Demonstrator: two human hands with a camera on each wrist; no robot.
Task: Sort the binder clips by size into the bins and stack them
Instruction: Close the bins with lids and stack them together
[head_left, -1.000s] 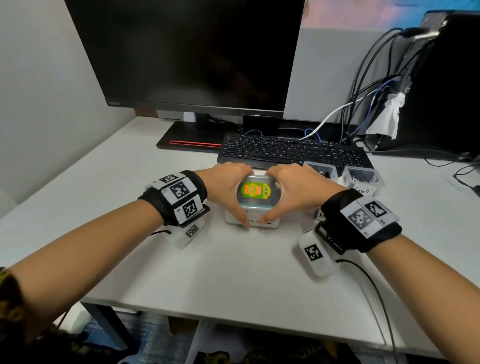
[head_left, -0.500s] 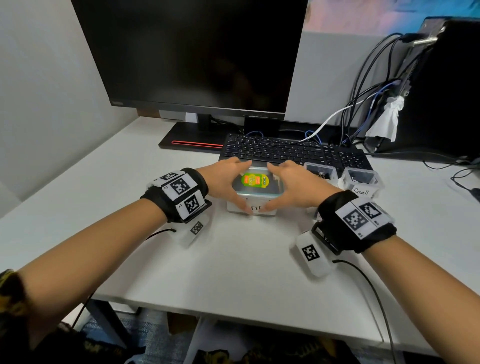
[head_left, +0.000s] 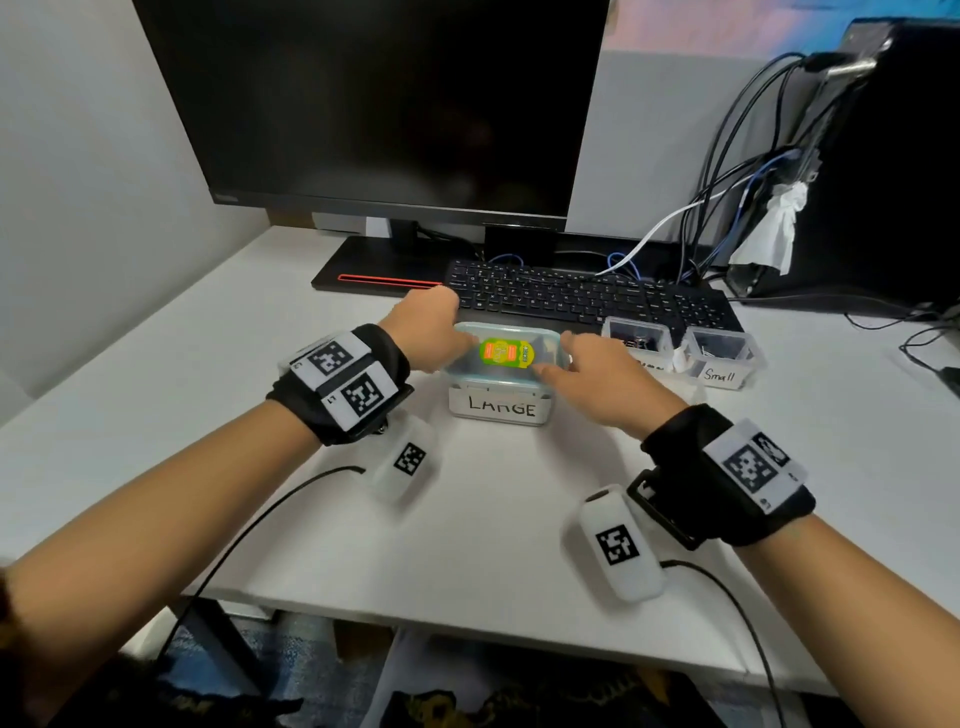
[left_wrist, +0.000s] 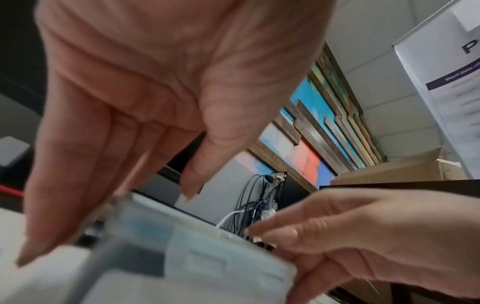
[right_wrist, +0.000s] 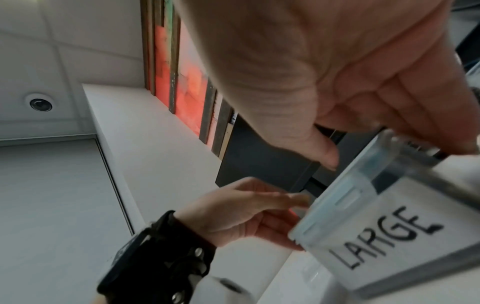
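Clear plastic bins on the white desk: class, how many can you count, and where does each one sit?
3. The lidded clear plastic bin labelled LARGE sits between both hands; an open middle bin stands to its right; the open bin labelled Small is rightmost. Hands may hide others.

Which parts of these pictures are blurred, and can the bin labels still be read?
Head view: mostly sharp; LARGE bin and Small bin labels read clearly, the middle bin label is hidden. Left wrist view: the bin and left hand are smeared. Right wrist view: soft, LARGE still legible.
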